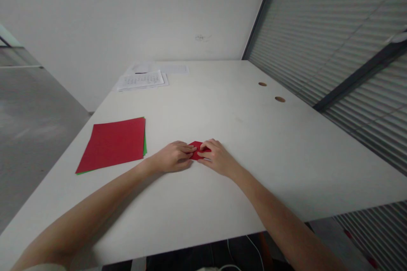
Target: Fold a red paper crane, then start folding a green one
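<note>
A small folded piece of red paper [196,154] lies on the white table, partly covered by my fingers. My left hand [176,156] rests on its left side, fingertips pressed on the paper and thumb along the near edge. On the right side, my right hand [215,156] has its fingers curled onto the paper, gripping it at that edge. The folds under the fingers are hidden. To the left of my left hand sits a stack of square red paper sheets [114,142], with green showing at its right and lower edges.
Printed and handwritten papers [143,80] lie at the table's far left. Two round holes, a far one [262,84] and a nearer one [280,99], pierce the white table [222,97] at the right. Window blinds [333,42] run along the right side. White cables [254,250] hang below the front edge.
</note>
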Motion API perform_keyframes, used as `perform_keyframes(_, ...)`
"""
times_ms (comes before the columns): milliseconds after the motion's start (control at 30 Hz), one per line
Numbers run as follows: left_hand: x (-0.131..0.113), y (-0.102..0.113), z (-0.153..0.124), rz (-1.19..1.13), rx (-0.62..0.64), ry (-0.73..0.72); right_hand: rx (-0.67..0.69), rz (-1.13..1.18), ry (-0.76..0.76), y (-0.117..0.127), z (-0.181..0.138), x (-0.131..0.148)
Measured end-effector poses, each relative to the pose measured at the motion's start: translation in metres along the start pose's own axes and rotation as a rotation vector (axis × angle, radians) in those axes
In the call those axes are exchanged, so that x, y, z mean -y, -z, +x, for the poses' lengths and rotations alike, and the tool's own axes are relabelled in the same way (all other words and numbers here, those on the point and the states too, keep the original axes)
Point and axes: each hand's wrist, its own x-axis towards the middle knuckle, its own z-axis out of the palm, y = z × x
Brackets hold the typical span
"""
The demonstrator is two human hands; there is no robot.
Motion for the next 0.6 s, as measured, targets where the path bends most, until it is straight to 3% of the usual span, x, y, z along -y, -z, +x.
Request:
perform_keyframes(267,-0.006,-0.004,-0.004,0.106,-0.102,-0.013,0.007,0.041,-0.028,0.004,0.000,0.006)
perform_keyframes(433,-0.010,-0.005,-0.003,0.211,-0.208,0.151,-0.092,0.055,-0.114,0.002,0.001,0.005)
perform_keyframes(533,-0.008,-0.008,-0.002,0.231,-0.182,0.228,-0.157,0.022,-0.251,0.000,0.001,0.000)
perform_keyframes(600,-0.007,-0.009,-0.001,0.208,-0.126,0.222,-0.118,0.009,-0.304,-0.001,0.001,-0.003)
